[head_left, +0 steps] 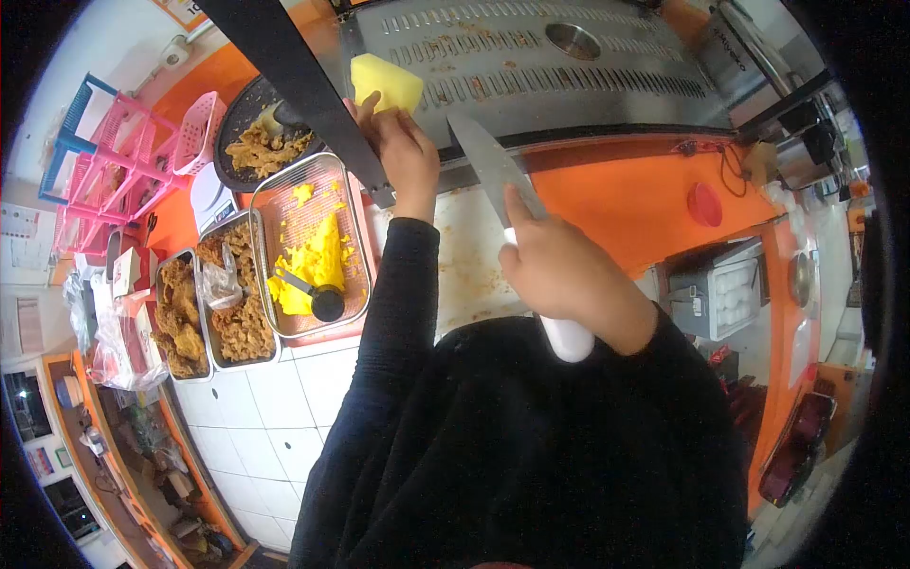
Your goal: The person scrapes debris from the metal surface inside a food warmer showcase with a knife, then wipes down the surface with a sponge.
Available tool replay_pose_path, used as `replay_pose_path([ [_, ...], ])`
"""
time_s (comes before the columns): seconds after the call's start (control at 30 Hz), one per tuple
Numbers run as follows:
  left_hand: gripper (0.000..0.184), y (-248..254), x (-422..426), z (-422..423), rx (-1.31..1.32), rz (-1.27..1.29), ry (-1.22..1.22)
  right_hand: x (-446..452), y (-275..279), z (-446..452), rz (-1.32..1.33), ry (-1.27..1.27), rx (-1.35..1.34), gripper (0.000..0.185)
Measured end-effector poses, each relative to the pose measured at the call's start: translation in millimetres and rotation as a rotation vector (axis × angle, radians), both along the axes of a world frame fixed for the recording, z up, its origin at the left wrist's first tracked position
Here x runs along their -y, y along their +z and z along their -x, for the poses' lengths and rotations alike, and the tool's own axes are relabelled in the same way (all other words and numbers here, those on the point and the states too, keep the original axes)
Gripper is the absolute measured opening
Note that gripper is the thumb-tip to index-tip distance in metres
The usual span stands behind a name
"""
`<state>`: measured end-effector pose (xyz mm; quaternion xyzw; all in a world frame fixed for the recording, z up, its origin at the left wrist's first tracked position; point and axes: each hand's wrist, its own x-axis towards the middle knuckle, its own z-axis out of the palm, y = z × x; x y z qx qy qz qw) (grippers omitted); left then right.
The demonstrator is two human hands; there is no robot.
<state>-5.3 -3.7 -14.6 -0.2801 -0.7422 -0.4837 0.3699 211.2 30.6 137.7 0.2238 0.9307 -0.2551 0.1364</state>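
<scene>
Pink rack (142,183): it is at the left side, with blue rails on its edge.
Pink basket (199,136): it is beside the rack, with many holes in its wall.
Black pan (222,156): it is round and contains brown fried pieces (256,152).
White scale (210,197): it is just beside the pan.
Two trays (248,364): they contain brown fried food (180,313); a clear bag (224,283) lies in one.
Red bowl (704,204): it rests on the orange counter (607,213).

Left hand (406,152)'s got a yellow block (387,82) near the grille (521,52), right hand (564,266)'s gripping a knife (483,161). Over on the left there's a tray (269,220) of yellow stuff (327,251) with a black scoop (328,304), fried food (237,327) beside it.
</scene>
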Motion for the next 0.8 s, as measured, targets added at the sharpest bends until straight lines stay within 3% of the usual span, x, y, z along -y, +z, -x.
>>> replay_pose_path([
  [0.3, 0.011, 0, -2, 0, 0.009, -0.031, -0.020, 2, 7, 15, 0.003, 0.037, 0.122, 0.069],
  [0.8, 0.008, 7, 1, -6, 0.025, 0.013, -0.010, -5, -36, 38, -0.069, -0.037, 0.014, 0.071],
])
